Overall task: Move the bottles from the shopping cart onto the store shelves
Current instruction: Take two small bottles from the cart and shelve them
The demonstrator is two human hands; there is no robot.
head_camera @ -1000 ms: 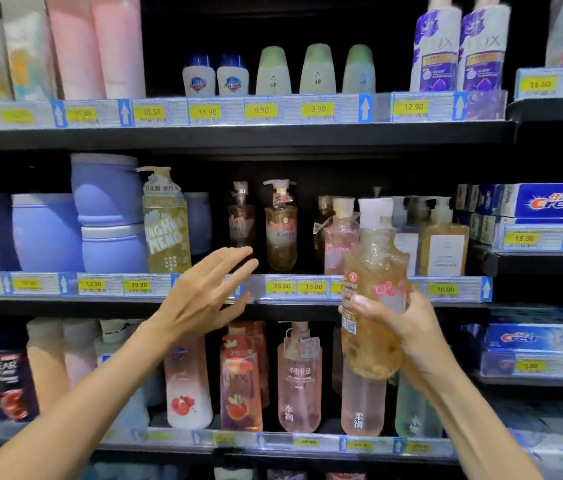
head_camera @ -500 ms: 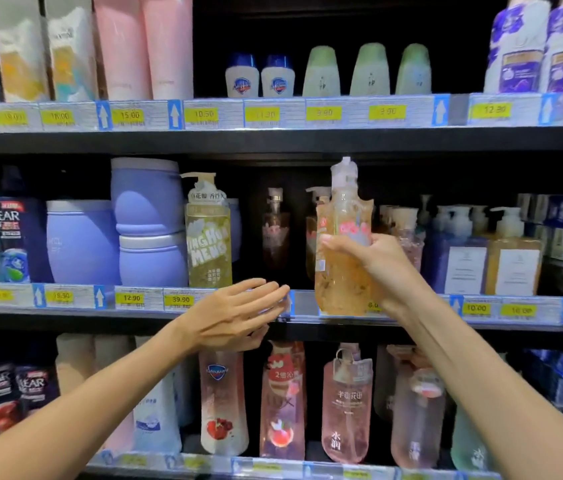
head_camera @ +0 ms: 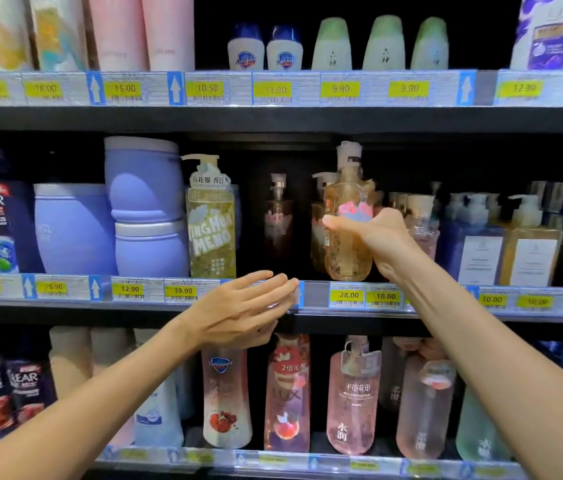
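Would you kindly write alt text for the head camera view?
The right hand holds an amber pump bottle at the middle shelf, above the 28.00 tag. The left hand hovers open and empty at the shelf edge.

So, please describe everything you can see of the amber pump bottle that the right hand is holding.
The amber pump bottle looks like clear plastic filled with golden liquid holding small flecks. It has a pale pump head on top and a pink flower mark on its front. It stands about upright at the middle shelf, its base near the shelf's front edge; whether it rests there cannot be told. The right hand grips its side, thumb across the front. Similar pump bottles stand just behind it. The left hand does not touch it.
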